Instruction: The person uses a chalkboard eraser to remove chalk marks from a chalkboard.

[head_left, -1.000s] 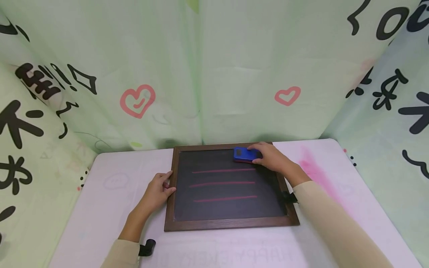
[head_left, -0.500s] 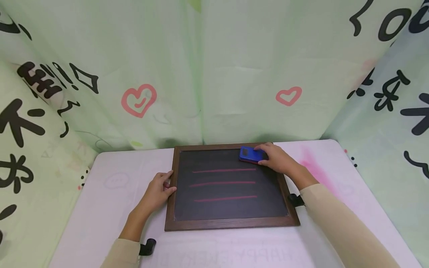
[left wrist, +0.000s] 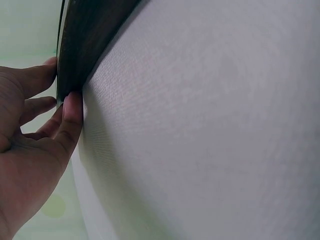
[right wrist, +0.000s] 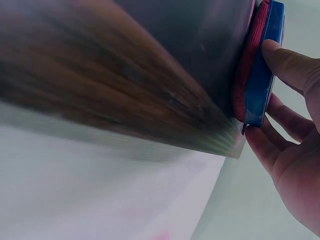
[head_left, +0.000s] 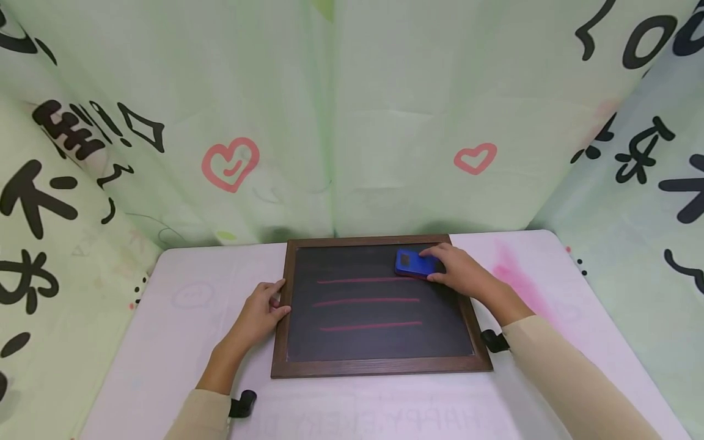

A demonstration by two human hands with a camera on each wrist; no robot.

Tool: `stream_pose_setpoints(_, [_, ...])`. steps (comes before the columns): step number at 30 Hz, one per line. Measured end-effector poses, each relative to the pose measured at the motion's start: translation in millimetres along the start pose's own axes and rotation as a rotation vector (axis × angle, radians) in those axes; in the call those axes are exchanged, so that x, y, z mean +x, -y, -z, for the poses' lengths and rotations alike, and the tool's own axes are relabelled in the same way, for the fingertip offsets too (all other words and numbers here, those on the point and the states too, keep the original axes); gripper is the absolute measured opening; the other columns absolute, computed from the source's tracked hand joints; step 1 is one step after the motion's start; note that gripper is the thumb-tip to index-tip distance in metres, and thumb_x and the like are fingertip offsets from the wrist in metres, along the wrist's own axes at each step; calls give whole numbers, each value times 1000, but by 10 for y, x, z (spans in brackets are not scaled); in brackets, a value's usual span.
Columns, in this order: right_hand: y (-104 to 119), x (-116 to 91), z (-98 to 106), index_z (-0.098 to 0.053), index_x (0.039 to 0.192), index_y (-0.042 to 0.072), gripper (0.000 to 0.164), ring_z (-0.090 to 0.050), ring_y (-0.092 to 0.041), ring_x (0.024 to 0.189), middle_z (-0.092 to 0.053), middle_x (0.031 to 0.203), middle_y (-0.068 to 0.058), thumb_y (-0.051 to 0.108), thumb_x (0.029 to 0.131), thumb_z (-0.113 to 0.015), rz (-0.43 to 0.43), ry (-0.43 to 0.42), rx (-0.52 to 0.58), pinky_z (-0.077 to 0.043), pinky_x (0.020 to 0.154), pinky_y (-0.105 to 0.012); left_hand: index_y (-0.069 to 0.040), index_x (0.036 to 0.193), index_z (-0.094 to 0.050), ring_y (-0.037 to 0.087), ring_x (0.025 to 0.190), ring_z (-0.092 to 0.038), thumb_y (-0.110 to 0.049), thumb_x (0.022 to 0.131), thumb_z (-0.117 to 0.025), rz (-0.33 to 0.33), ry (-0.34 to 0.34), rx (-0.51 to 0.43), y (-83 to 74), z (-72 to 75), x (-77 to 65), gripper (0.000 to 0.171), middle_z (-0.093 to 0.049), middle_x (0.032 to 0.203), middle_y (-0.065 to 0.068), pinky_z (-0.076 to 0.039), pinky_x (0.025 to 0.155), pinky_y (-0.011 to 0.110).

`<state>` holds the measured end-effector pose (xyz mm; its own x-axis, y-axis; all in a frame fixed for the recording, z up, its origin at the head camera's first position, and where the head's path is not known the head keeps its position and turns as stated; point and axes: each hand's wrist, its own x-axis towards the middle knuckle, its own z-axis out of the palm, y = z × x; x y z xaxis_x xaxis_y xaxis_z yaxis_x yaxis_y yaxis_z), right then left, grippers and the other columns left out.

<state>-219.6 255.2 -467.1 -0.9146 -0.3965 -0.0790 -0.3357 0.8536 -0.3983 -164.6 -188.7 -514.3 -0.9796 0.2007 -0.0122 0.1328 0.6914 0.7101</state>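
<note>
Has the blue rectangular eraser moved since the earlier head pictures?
Yes. Against the brown-framed rectangular blackboard, the blue rectangular eraser has moved right and toward the near edge, now overlapping the right end of the top pink line.

Pale green curtain [head_left: 396, 91] with 2 hearts [head_left: 233, 170]

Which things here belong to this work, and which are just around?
In the job:
Blue rectangular eraser with red underside, in the right hand
Dark board with brown wooden frame, left hand touching its edge
Three pink lines on the board

Just surroundings:
Pinkish-white tabletop beneath
Patterned pale green cloth hangings
</note>
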Motion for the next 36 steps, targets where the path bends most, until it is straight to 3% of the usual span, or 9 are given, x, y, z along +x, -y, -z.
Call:
stream_pose_setpoints(18, [43,-219,-88,-60,140,5,53,-57,-45,125,-59,135,-25,20,93,-78,54,-38,-6,-46,104,-61,7,147,-50,23,91,-57,-1,91,-76,8,2,6,-19,-1,3,63,-57,126,25,-47,74,28])
stream_pose_setpoints(27, [115,-157,-151,-61,141,5,55,-58,-42,123,-60,132,-23,23,92,-79,74,-57,-28,-48,103,-59,7,146,-52,22,87,-56,-2,89,-77,-6,-14,10,-17,-6,4,63,-57,123,25,-46,71,26])
stream_pose_setpoints(36, [327,28,-236,-59,143,3,59,-58,-40,124,-61,134,-20,27,93,-79,104,-45,-72,-48,105,-56,8,146,-51,22,89,-56,-2,90,-77,-5,-7,10,-17,0,13,63,-57,124,25,-46,72,27])
